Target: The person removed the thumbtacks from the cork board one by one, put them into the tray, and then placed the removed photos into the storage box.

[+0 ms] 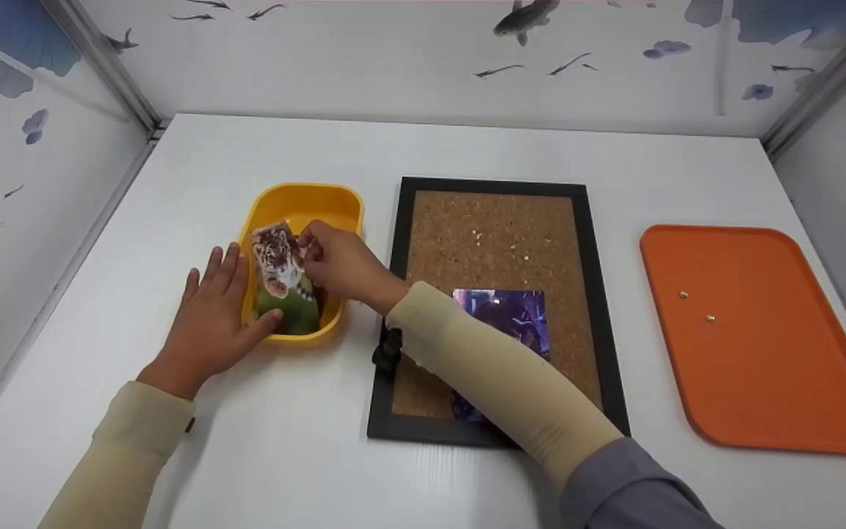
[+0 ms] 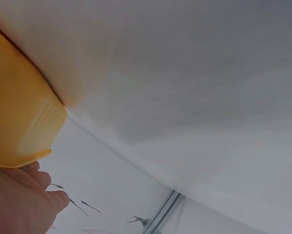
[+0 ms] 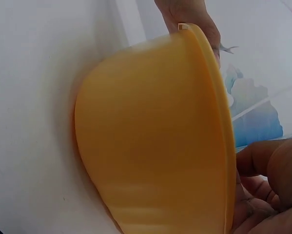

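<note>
A yellow plastic tub (image 1: 308,192) stands on the left half of the table with picture cards inside. One card (image 1: 274,253), printed with a tiger, leans up in it, and a green card (image 1: 294,312) shows below. My right hand (image 1: 338,261) reaches into the tub and pinches the tiger card at its right edge. My left hand (image 1: 214,316) rests along the tub's left rim with its fingers straight, thumb over the near corner. In the right wrist view the tub wall (image 3: 155,131) hides the cards.
A black-framed cork board (image 1: 493,242) lies at the centre, with several small pins (image 1: 526,258) in its upper half. A purple picture (image 1: 500,301) lies on it, partly under my right forearm. Two pins (image 1: 709,318) sit on an orange tray (image 1: 783,367) at right. Walls enclose the table.
</note>
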`<state>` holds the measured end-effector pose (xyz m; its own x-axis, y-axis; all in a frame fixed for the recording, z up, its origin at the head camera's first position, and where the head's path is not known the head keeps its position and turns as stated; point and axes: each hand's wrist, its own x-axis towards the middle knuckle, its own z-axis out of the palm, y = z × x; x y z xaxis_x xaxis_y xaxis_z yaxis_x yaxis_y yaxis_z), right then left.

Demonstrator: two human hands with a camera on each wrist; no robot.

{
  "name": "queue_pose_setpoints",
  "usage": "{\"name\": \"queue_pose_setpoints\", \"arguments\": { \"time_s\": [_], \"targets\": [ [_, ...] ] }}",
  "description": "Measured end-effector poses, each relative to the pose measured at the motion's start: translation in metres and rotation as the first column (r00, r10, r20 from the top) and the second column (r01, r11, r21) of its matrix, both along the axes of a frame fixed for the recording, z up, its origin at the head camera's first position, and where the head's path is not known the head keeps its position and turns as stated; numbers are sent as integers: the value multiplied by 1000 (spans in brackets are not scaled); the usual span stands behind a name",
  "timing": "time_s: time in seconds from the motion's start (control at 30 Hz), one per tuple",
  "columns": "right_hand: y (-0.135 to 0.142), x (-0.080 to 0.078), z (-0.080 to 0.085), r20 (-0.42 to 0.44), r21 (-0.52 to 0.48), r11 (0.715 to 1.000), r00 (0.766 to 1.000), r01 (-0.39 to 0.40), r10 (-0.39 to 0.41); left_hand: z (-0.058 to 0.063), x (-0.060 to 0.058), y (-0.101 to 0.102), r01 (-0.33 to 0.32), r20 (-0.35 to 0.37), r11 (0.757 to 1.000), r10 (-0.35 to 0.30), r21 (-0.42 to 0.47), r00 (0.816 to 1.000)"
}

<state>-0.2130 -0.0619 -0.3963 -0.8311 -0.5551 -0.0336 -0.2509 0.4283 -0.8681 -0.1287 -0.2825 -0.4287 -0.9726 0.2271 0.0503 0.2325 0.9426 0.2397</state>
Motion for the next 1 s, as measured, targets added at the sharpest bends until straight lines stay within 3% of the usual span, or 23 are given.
{"name": "queue_pose_setpoints", "arguments": {
  "time_s": [0.4, 0.63, 0.83, 1.0],
  "targets": [
    [-7, 7, -4, -201, 139, 990, 978, -24, 52, -1, 2, 0, -4, 1, 1000, 4, 0, 1000],
    [-8, 14, -2, -265, 220, 975, 962, -13, 73, -1, 1, 2, -13, 9, 1000, 13, -9, 1000],
    [-8, 19, -1, -407, 388, 921, 903, 33, 139, 0, 0, 4, 2, 3, 1000, -2, -4, 1000],
    [-8, 20, -3, -505, 523, 846, 837, 102, 211, 1, 1, 5, 0, -1, 1000, 0, -14, 1000]
  ]
}}
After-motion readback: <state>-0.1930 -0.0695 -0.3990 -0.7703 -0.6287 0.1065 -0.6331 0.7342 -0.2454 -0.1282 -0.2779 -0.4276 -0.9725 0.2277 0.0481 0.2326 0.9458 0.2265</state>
